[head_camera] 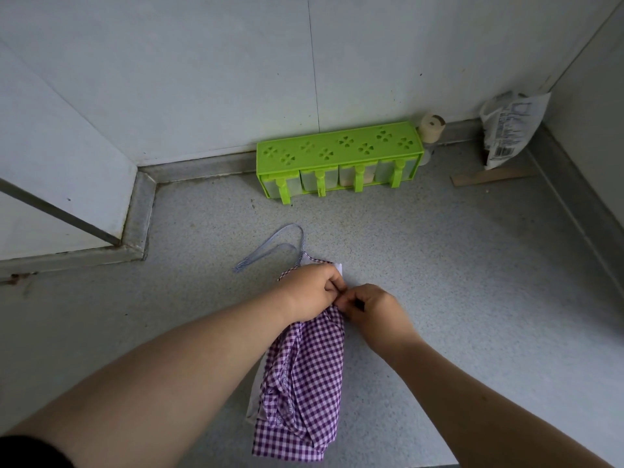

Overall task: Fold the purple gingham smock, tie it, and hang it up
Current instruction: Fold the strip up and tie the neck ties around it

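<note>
Two bare forearms are reaching forward over a speckled grey counter (pixel 439 265). Between them the smock (pixel 304 383) is lying folded into a long narrow bundle, running away from the camera. At its far end the left hand (pixel 312 292) is closing over the cloth while the right hand (pixel 373 309) is pinching it with curled fingers, the two hands touching. A pale strap (pixel 280 246) is looping out beyond them. Farther back, a green rack (pixel 339 157) of clear boxes is sitting against the wall, a printed bag (pixel 510 130) leaning in the corner, its writing unreadable.
</note>
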Demonstrator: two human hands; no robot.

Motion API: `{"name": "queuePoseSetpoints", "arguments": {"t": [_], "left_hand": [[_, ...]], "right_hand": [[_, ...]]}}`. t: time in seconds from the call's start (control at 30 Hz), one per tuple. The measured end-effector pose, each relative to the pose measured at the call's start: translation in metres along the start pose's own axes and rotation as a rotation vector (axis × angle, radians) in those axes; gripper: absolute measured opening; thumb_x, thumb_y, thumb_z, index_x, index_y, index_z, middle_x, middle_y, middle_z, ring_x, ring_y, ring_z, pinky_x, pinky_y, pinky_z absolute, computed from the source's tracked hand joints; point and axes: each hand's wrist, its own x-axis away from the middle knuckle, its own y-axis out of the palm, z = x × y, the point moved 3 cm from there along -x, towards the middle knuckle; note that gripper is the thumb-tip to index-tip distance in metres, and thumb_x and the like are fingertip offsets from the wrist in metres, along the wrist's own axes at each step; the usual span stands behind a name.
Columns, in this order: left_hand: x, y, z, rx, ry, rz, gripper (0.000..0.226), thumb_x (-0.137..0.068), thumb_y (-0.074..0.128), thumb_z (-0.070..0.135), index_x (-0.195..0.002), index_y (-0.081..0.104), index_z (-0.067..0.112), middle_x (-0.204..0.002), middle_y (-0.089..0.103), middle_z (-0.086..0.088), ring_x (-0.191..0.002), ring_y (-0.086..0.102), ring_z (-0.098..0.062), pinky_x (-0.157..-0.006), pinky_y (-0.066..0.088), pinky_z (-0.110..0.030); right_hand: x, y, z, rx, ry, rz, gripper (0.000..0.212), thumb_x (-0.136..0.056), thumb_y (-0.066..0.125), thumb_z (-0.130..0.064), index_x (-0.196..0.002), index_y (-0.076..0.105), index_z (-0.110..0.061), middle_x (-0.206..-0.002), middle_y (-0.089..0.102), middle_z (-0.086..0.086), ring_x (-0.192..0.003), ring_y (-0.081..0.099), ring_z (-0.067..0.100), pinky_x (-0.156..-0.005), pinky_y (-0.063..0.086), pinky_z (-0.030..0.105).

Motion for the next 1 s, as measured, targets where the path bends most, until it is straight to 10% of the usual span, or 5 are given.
{"name": "queuePoseSetpoints", "arguments": {"t": [0.3,0.5,0.73,1.0], "left_hand": [[0.007,0.006,0.011,-0.248,0.095,0.0,0.025,-0.105,0.049,0.021,-0.118,0.069,0.026,-0.119,0.072,0.002,-0.105,0.068,-0.019,-0.094,0.056,-0.042],[-0.003,-0.002,0.012,-0.215,0.014,-0.082,0.032,-0.105,0.044,0.022,-0.117,0.073,0.029,-0.123,0.071,0.001,-0.108,0.065,-0.022,-0.081,0.045,-0.027],[-0.005,-0.004,0.012,-0.223,0.057,-0.071,0.024,-0.105,0.053,0.023,-0.11,0.076,0.023,-0.092,0.069,0.005,-0.075,0.058,-0.012,-0.056,0.032,-0.018],[0.005,-0.001,0.01,-0.263,0.089,-0.013,0.026,-0.11,0.046,0.023,-0.124,0.067,0.021,-0.129,0.062,-0.001,-0.095,0.053,-0.012,-0.082,0.037,-0.026]], "right_hand": [[-0.005,0.009,0.004,0.19,0.026,0.184,0.002,-0.09,0.067,-0.02,-0.09,0.065,-0.019,-0.088,0.06,-0.008,-0.071,0.055,0.004,-0.055,0.037,0.015],[-0.003,0.018,0.011,0.163,-0.044,0.271,0.013,-0.093,0.067,-0.018,-0.083,0.059,-0.016,-0.085,0.055,-0.005,-0.07,0.053,0.011,-0.059,0.041,0.024],[0.002,0.007,0.015,0.123,-0.074,0.282,0.011,-0.094,0.073,-0.026,-0.09,0.068,-0.017,-0.088,0.058,-0.009,-0.075,0.057,0.005,-0.065,0.046,0.018],[0.002,0.006,0.017,0.203,-0.02,0.225,0.021,-0.095,0.069,-0.04,-0.086,0.064,-0.022,-0.088,0.057,-0.011,-0.073,0.054,0.002,-0.06,0.037,0.012]]}}
